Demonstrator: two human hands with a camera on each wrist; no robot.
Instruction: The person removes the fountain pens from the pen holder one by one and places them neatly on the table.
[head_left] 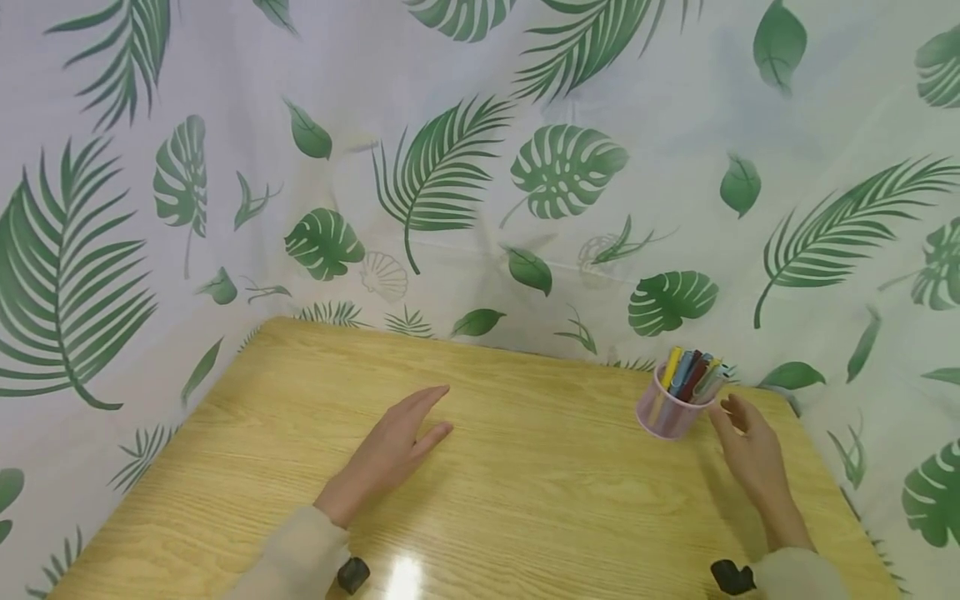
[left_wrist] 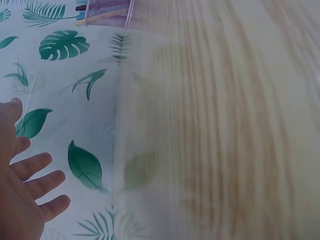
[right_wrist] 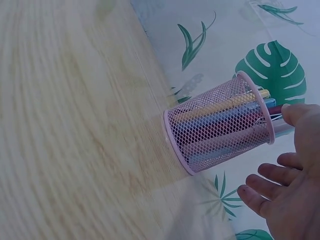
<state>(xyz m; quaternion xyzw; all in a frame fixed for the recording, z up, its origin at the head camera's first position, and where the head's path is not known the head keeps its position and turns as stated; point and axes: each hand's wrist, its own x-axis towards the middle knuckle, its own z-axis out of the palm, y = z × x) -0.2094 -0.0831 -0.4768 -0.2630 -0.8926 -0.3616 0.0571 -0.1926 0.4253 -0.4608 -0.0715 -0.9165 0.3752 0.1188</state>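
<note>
A pink mesh pen cup (head_left: 665, 417) stands upright near the back right of the table, filled with several pens (head_left: 691, 375) in yellow, blue, dark red and grey. My right hand (head_left: 753, 458) is just to the right of the cup, fingers slightly bent and spread. In the right wrist view, the thumb (right_wrist: 295, 114) is at the cup's rim by the pens; whether it touches cannot be told. Over the left middle of the table, my left hand (head_left: 390, 446) is held with straight, relaxed fingers and nothing in it.
The wood-grain table (head_left: 525, 500) meets a white leaf-patterned sheet (head_left: 465, 250) along its back and sides. Black wrist devices (head_left: 353, 575) sit at both cuffs. A bright reflection lies on the near tabletop.
</note>
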